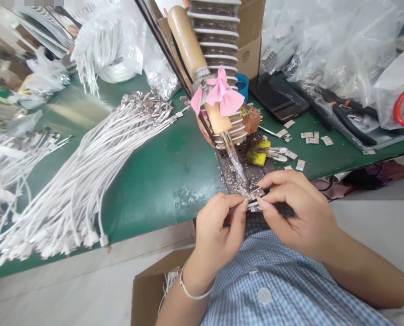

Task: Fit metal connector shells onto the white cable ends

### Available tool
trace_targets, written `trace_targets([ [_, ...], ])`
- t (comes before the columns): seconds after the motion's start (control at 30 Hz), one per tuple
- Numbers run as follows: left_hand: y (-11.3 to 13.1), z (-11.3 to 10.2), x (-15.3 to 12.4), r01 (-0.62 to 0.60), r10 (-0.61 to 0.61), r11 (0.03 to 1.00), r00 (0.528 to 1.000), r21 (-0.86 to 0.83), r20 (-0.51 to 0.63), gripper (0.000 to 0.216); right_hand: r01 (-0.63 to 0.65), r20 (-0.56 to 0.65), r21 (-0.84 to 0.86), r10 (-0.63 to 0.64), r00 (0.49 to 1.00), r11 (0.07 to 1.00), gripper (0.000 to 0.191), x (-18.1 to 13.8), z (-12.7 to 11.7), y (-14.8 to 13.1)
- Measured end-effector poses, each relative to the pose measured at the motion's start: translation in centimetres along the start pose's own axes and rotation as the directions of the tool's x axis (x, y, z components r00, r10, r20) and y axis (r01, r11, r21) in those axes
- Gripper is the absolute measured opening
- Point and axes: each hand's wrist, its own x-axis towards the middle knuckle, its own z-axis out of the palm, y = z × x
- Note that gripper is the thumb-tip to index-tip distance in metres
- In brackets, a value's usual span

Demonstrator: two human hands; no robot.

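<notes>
A: Where are the hands?
B: At the tabletop's point(147, 181) front edge. The left hand point(222, 222) and right hand point(298, 215) nearly meet, each with thumb and finger closed to a pinch on one small white-and-silver piece point(254, 204), just below the tip of the iron point(219, 120); its finer detail is too small to tell.

A: What bounds the space?
B: Behind the hands, the dark plate point(227, 170), strewn with crumbs, carries a yellow sponge point(256, 156). To the right, loose connectors point(300, 165) lie between the plate and the tray point(388, 139), which reaches the front edge; the phone point(281, 98) lies farther back.

A: And to the left?
B: The widest stretch of green surface, from the plate to the cables point(86, 154), whose near ends lie along the front edge toward the left corner.
</notes>
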Motion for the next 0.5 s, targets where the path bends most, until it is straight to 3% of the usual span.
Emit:
trace_targets([
  [0.5, -0.07, -0.13, -0.39, 0.01, -0.01, 1.0, 1.0, -0.018, 0.017, 0.009, -0.002, 0.03, 0.026, 0.002, 1.0, 1.0, 0.011, -0.23, 0.05, -0.07],
])
